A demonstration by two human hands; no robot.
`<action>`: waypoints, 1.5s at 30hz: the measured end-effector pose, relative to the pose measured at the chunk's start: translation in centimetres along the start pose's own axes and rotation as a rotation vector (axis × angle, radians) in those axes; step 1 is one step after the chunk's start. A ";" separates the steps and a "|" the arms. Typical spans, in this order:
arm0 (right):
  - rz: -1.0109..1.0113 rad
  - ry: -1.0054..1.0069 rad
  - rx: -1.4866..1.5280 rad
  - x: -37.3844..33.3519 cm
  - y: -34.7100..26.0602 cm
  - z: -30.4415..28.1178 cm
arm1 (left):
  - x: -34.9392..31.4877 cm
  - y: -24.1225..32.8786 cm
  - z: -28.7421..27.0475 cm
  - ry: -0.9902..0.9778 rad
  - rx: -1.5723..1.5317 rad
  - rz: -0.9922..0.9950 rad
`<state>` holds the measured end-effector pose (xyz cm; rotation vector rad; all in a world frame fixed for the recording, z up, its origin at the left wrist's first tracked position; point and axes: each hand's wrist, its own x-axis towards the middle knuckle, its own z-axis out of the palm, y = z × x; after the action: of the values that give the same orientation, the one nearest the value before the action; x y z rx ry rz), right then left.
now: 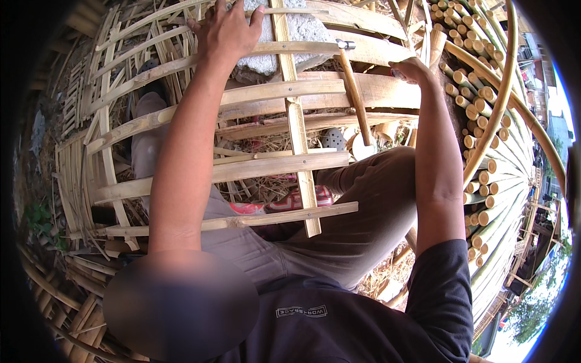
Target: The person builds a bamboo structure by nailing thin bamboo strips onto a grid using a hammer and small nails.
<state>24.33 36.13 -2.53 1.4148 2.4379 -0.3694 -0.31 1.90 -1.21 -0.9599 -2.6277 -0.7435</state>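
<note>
A frame of split bamboo slats (321, 160) lies across my lap, its long slats fixed over crosspieces. My left hand (229, 31) reaches to its far end with fingers spread, resting by the far slats next to a rough grey stone (305, 30) underneath. My right hand (413, 69) is off the frame to the right, above wooden boards, its fingers curled together; what they hold, if anything, is too small to make out. Between the hands a hammer (356, 97) leans with its metal head beside a slat end and its wooden handle pointing toward me.
Cut bamboo poles (484, 121) are stacked on the right, with a curved bamboo pole (502, 91) in front of them. Wide wooden boards (381, 91) lie beyond my knee. Loose bamboo strips (66, 181) pile up on the left. Straw and shavings litter the ground below.
</note>
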 end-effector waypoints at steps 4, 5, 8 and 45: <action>0.046 -0.024 -0.021 0.5 0.2 -0.1 | 0.2 0.0 -0.3 -0.026 -0.035 0.011; 0.028 -0.011 -0.020 0.6 0.4 0.1 | 0.2 0.0 -0.2 -0.018 -0.029 0.009; -0.020 0.022 -0.029 1.1 0.7 0.5 | 0.1 -0.2 0.0 -0.007 -0.013 -0.001; -0.113 -0.139 0.341 0.2 2.5 -1.9 | 0.4 -0.5 0.7 -0.001 -0.030 -0.002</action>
<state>26.23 38.19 -1.00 1.3249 2.4271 -0.9155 -0.97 2.17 -1.87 -0.9656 -2.6256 -0.7859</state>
